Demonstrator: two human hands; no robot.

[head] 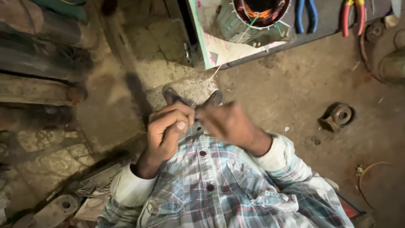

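Below stator (261, 12), both hands meet: left hand (166, 128) pinches thin thread (216, 71), right hand (228, 122) blurred, grip unclear. Thread runs up to stator; lacing seems unfinished.

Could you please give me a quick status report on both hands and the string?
Left hand pinching thin white string. Right hand blurred, pinching beside it. String runs up to motor stator. Nothing in the way.

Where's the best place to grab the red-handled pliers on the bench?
Take the red-handled pliers by their two handles, coming from the floor side, since the handles point toward the bench edge. The jaw end is out of frame.
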